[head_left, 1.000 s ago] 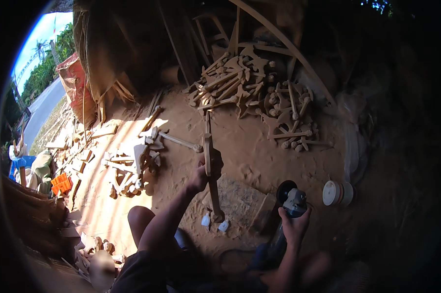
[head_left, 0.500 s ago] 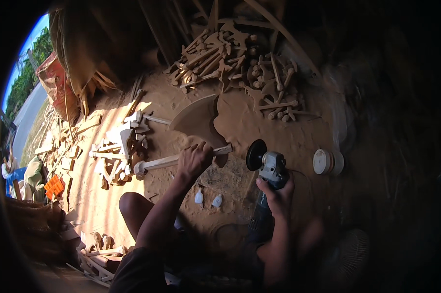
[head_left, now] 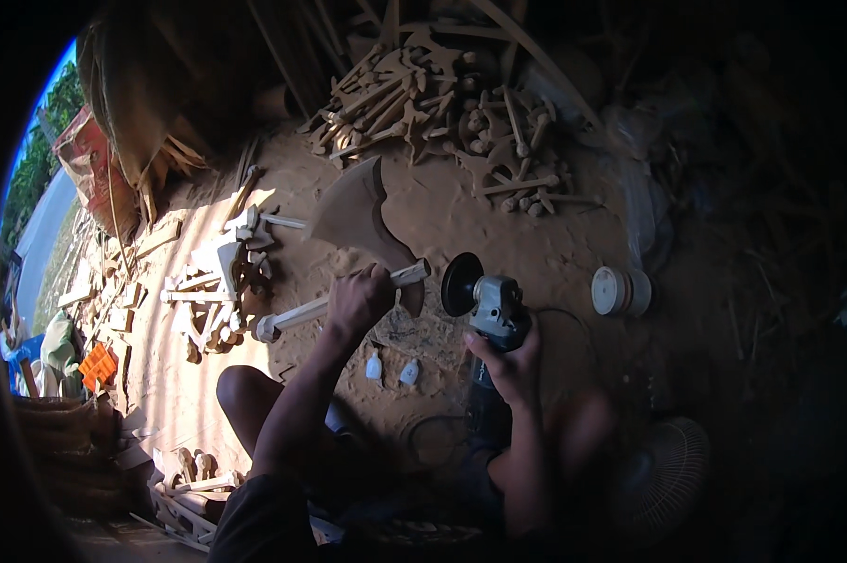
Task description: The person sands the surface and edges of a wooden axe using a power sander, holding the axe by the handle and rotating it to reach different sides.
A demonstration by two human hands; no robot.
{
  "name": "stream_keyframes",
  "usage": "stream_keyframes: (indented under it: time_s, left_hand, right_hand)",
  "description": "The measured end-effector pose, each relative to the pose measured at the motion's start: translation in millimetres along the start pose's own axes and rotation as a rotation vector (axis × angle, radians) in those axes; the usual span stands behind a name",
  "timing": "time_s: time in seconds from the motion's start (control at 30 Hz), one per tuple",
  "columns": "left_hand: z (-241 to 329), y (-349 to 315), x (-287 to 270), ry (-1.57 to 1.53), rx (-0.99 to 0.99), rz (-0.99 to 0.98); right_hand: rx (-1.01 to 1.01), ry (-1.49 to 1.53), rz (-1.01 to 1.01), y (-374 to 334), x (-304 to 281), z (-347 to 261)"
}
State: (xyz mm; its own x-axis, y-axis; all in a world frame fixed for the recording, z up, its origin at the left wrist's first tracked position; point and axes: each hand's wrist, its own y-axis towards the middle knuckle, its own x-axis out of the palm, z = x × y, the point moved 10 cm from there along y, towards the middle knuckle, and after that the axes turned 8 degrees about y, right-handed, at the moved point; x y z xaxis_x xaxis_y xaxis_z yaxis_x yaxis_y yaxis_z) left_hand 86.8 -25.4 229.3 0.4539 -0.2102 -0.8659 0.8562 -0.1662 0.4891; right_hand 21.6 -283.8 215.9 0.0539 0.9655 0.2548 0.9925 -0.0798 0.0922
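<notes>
My left hand [head_left: 356, 298] grips the pale handle of a wooden axe [head_left: 353, 218], held nearly level with its broad carved blade pointing up and away. My right hand [head_left: 510, 364] holds an angle grinder [head_left: 484, 298] by its body, the dark sanding disc facing left. The disc sits just right of the axe's handle end, with a small gap between them. Both forearms come up from the lower edge, and a bare knee [head_left: 241, 394] shows at lower left.
A heap of carved wooden pieces [head_left: 433, 103] lies at the back. More wooden pieces [head_left: 217, 281] lie on the sandy ground at left. A white round stack of discs [head_left: 620, 291] sits at right, a fan [head_left: 667, 474] at lower right. Two small white bottles [head_left: 391, 368] stand near my knee.
The axe has swung from upright to nearly level, its blade now up. The grinder has come up and left, closer to the axe handle's end.
</notes>
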Motion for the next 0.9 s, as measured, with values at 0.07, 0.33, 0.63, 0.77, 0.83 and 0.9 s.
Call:
stream_keyframes:
  time_s: [0.07, 0.33, 0.63, 0.77, 0.83, 0.9]
  left_hand:
    - [-0.1, -2.7, 0.2, -0.004, -0.012, -0.029]
    - [-2.4, -12.2, 10.0, -0.208, 0.049, -0.027]
    - [1.0, 2.8, -30.5, -0.045, 0.408, 0.131]
    - [-0.5, 1.7, -23.5, 0.093, 0.479, 0.070]
    - [1.5, -0.8, -18.8, 0.121, 0.479, 0.052]
    - [2.5, -3.0, -14.3, 0.145, 0.482, 0.037]
  right_hand:
    - [0.021, -0.002, -0.047, 1.0, 3.8, 3.4]
    - [-0.058, -0.029, -0.001, 2.3, 7.1, 3.2]
    - [-0.023, -0.018, -0.219, 0.8, 12.9, -14.2]
    - [0.042, -0.031, -0.260, -5.8, 16.7, -3.5]
    - [0.088, 0.000, -0.268, -9.1, 20.1, -1.7]
    - [0.102, -0.009, -0.259, -9.4, 20.2, 4.0]
